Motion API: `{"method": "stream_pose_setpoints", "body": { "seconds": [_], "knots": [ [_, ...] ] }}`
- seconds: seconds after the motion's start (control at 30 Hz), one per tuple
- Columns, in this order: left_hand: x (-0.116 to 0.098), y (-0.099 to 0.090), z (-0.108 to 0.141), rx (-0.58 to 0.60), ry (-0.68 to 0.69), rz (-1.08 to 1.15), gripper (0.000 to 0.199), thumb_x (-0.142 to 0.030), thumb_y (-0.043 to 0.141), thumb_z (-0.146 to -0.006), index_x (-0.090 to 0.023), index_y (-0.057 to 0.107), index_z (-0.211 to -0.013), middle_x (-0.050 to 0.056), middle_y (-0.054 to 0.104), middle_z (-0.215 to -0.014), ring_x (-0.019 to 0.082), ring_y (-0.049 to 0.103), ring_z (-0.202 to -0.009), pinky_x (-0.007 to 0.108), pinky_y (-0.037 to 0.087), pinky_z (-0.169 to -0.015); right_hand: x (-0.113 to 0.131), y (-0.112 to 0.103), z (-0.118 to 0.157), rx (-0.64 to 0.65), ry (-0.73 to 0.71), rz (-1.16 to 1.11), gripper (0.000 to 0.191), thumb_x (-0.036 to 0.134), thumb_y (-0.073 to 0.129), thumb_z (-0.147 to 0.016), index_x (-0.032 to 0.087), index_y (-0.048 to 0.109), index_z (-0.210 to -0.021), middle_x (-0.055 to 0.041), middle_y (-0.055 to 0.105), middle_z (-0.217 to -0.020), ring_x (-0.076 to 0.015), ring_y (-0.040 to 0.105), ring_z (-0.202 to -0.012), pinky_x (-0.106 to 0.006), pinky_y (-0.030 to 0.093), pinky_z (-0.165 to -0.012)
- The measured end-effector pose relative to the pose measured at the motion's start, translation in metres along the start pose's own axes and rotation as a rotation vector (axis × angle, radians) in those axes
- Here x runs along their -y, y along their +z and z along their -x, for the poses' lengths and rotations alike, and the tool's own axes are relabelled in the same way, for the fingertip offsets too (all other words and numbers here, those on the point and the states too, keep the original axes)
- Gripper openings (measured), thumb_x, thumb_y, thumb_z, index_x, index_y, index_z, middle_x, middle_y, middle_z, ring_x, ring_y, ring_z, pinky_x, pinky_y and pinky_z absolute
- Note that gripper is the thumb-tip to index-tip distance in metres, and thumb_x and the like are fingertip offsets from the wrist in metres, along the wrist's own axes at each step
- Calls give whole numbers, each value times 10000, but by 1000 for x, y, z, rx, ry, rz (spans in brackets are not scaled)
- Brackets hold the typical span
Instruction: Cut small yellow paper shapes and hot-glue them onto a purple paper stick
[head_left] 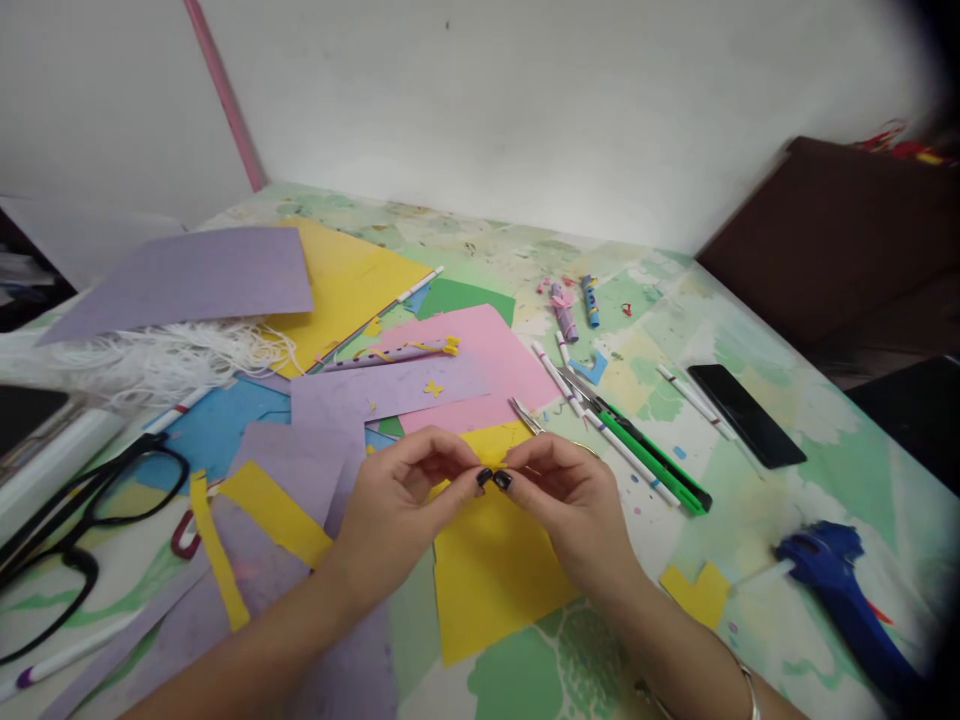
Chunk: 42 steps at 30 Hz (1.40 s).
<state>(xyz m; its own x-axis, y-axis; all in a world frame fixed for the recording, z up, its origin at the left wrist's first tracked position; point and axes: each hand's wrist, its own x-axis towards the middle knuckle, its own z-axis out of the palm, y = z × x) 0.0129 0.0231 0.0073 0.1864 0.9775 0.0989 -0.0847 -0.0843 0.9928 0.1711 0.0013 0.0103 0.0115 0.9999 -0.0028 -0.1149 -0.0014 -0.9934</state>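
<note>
I have the left hand (412,490) and the right hand (574,500) nearly meeting at the centre, above a yellow paper sheet (495,570) on a patterned tabletop (420,640). The fingers of both, with dark-painted thumbnails side by side, are pinched together on what looks like a small yellow paper piece (493,462); its exact shape is mostly hidden by the fingertips. Beyond the hands, some paper craft looks finished: a purple paper tube (397,352) wound with a yellow strip and dotted with dark marks, and, farther right, a small purple roll (564,312) with a pink bow beside a small blue roll (591,302) trimmed in yellow. A yellow cross-shaped cutout (433,389) lies loose on a purple paper strip (330,400), cut out but, I judge, not yet attached to anything. The piece in the fingers seems to me mid-shaping, and the yellow sheet beneath it has plenty of paper left. A pink paper sheet (487,345) lies behind the hands, largely unused. Small scissors (528,416) rest just past the right hand's fingers, a green utility knife (656,455) lies to the right, and a blue glue gun (832,580) sits farther right, all three out of the hands.
</note>
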Motion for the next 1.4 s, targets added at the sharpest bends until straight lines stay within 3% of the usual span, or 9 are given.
{"method": "stream_pose_setpoints", "body": {
  "seconds": [0.37, 0.6, 0.9, 1.13, 1.4],
  "knots": [
    [-1, 2, 0, 20, -82, 83, 94, -139, 675, -739, -189, 641, -811, -7, 649, -764, 108, 621, -716, 217, 532, -673, -3, 2, 2, -32, 21, -8, 148, 243, 748, -714, 194, 620, -771, 17, 634, -745, -92, 610, -702, -197, 500, -653],
    [0, 2, 2, 55, -84, 6, 154, -128, 633, -736, -183, 632, -880, 15, 649, -809, 130, 636, -754, 261, 548, -723, -4, 4, 2, -72, -4, -28, 292, 196, 739, -687, 229, 514, -870, 41, 625, -701, -91, 604, -662, -196, 492, -630],
    [-1, 4, 3, 50, -46, -127, 231, -105, 601, -681, -170, 568, -900, -8, 594, -742, 120, 604, -689, 256, 525, -667, -10, 5, 3, -45, -75, 152, 299, 175, 656, -655, 230, 495, -901, 20, 581, -771, -115, 600, -699, -242, 512, -669],
    [-6, 1, 1, 63, -131, -103, 265, -118, 636, -647, -162, 566, -898, -12, 601, -710, 124, 606, -667, 262, 517, -659, -9, 5, 2, -45, -33, 94, 349, 152, 679, -625, 236, 501, -913, 30, 608, -714, -127, 612, -688, -246, 513, -672],
    [-8, 0, 1, 84, -112, -112, 281, -98, 590, -652, -168, 539, -919, -10, 586, -740, 130, 598, -692, 282, 505, -688, -9, 4, 0, -57, 24, 46, 343, 184, 700, -608, 229, 501, -883, 32, 632, -713, -126, 621, -688, -236, 493, -646]
  ]
}}
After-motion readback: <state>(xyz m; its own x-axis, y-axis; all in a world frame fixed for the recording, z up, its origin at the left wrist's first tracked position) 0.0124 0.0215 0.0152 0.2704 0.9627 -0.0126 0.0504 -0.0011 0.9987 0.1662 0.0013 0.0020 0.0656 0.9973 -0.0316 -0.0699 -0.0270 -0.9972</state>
